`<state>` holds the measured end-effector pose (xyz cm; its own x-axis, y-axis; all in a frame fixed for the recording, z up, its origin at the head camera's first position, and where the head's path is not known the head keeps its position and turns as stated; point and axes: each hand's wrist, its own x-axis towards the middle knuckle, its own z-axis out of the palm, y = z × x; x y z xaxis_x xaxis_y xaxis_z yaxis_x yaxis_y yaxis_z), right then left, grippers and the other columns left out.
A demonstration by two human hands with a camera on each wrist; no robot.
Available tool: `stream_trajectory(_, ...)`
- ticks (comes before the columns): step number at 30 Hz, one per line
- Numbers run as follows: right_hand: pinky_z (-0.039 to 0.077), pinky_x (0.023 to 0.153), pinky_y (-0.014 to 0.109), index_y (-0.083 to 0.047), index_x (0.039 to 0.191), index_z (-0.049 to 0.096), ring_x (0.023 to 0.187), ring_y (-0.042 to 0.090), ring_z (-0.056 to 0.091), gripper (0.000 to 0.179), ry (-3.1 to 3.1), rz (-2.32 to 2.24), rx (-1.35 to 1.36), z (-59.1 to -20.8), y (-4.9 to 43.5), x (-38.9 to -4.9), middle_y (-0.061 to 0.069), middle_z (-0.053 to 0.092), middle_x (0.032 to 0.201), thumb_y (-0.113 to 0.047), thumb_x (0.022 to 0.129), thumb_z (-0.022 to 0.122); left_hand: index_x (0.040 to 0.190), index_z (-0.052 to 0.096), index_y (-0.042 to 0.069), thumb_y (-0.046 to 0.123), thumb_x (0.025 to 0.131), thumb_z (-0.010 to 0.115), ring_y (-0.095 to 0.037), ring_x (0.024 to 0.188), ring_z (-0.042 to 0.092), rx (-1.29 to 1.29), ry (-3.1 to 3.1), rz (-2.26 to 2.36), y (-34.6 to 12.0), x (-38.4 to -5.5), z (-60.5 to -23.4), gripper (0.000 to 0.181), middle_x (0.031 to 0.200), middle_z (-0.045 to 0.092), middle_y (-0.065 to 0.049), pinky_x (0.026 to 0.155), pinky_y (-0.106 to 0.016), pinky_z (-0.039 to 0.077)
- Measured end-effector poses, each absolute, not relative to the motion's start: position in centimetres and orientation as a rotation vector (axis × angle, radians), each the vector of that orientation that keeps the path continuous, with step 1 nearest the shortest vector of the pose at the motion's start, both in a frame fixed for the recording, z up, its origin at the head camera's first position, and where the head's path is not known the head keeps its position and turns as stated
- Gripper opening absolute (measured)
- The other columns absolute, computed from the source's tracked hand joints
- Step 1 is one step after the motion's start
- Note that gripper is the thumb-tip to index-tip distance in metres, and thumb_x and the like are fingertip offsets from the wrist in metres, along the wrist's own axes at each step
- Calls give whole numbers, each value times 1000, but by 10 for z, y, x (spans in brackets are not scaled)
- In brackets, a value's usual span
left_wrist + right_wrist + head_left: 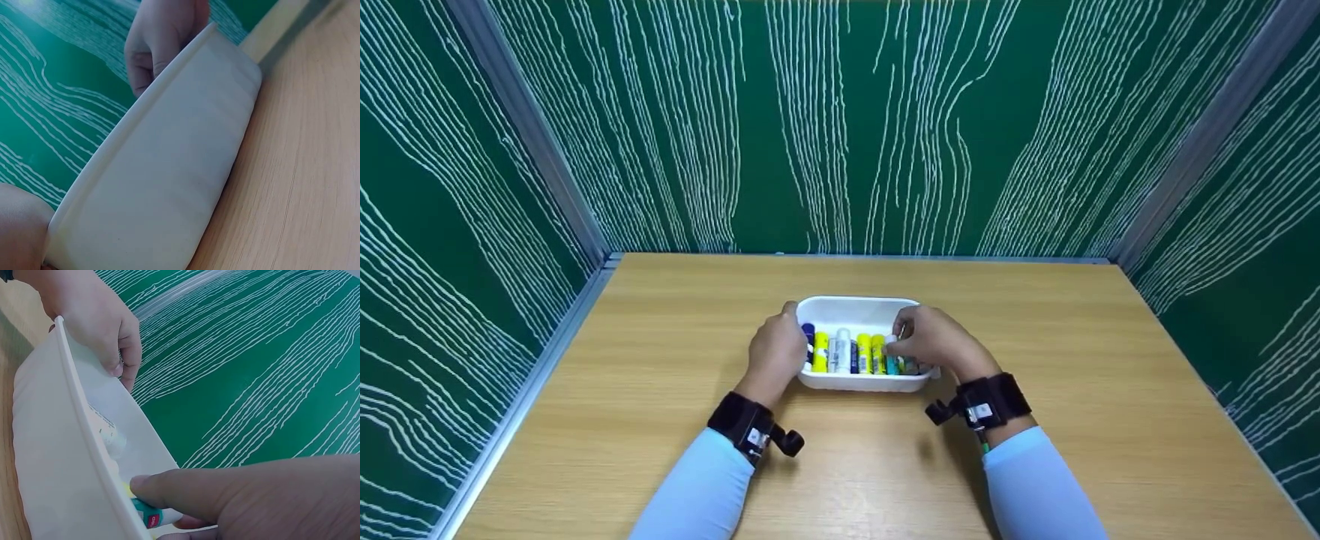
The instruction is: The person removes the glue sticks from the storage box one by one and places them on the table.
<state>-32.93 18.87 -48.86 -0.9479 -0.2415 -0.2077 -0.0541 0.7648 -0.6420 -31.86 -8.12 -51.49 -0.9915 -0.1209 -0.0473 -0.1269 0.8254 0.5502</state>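
A white plastic tray (862, 383) sits on the table with several glue sticks standing or leaning side by side in it. Among them are a dark blue stick (808, 334), yellow sticks (865, 354) and a white stick (844, 349). My left hand (777, 348) grips the tray's left end, its thumb over the rim. At the right end, my right hand (943, 342) reaches inside and pinches a teal glue stick (147, 512) with a white cap and a red label. The right fingertips are partly hidden behind that stick.
The wooden table (870, 465) extends around the tray on all sides. Green panels (1035, 112) with white wavy lines rise at the back and both sides, joined by grey metal posts (532, 127). Both wrists wear black camera straps (994, 400).
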Motion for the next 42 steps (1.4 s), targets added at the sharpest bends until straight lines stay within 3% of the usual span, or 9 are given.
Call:
stream_trajectory(13, 56, 59, 29, -11, 110, 72, 70, 20, 65, 32, 2675, -943, -229, -488, 184, -329, 10, 74, 99, -25, 93, 96, 171, 47, 8, 14, 120, 49, -32, 128, 78, -179, 3022, 899, -82, -320, -517, 51, 151, 73, -22, 109, -51, 65)
stream_trajectory(30, 63, 64, 35, -10, 125, 72, 71, 22, 71, 32, 2624, -1064, -214, -477, 187, -326, 12, 76, 94, -23, 100, 88, 172, 46, 7, 13, 120, 49, -32, 127, 77, -186, 3015, 918, -81, -320, -517, 52, 152, 72, -22, 110, -50, 65)
stream_trajectory(37, 60, 66, 32, -7, 130, 72, 75, 22, 70, 35, 2627, -1102, -228, -470, 193, -327, 15, 75, 103, -23, 101, 86, 168, 50, 6, 11, 119, 49, -34, 126, 78, -150, 3045, 903, -83, -320, -518, 49, 148, 74, -24, 107, -53, 65)
stream_trajectory(42, 64, 72, 37, -5, 133, 71, 79, 24, 70, 36, 2610, -1147, -235, -466, 197, -326, 17, 75, 108, -21, 103, 82, 169, 50, 7, 11, 119, 49, -34, 126, 78, -150, 3047, 900, -83, -320, -517, 49, 147, 75, -24, 107, -53, 65)
